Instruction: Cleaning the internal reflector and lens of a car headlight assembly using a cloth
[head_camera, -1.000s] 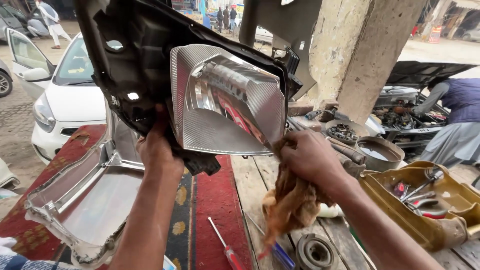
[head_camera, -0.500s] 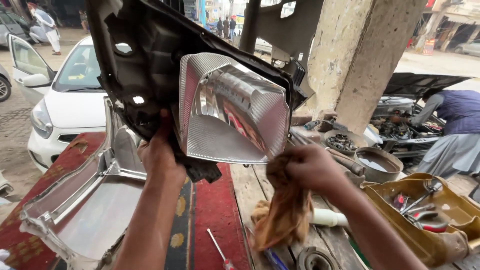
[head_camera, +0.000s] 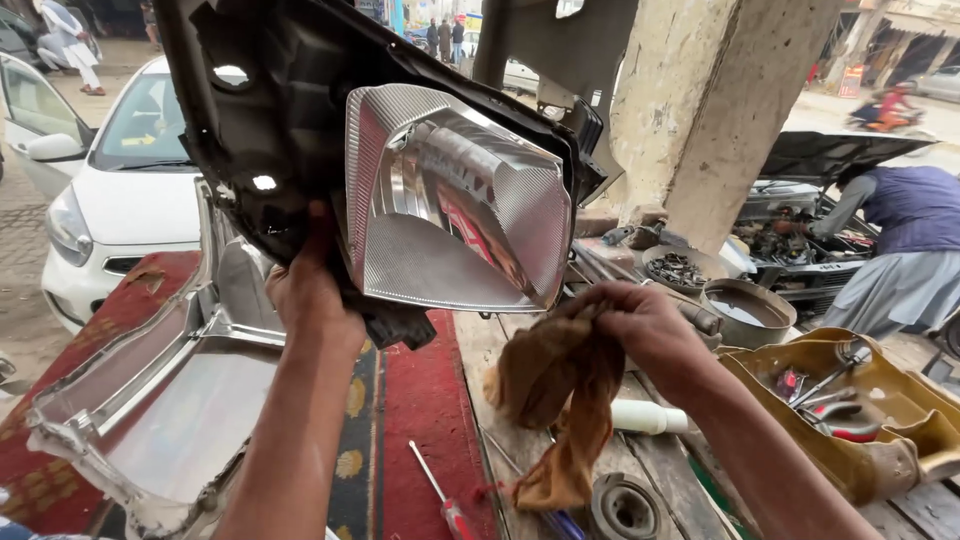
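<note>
The left hand (head_camera: 310, 295) grips the lower edge of the black headlight housing (head_camera: 300, 130), raised above the wooden surface (head_camera: 640, 460). The right hand (head_camera: 640, 325), just below the housing's silver reflector (head_camera: 450, 210), is closed around a brown rag (head_camera: 560, 400). A yellow tool tray (head_camera: 850, 420) sits right of the housing.
</note>
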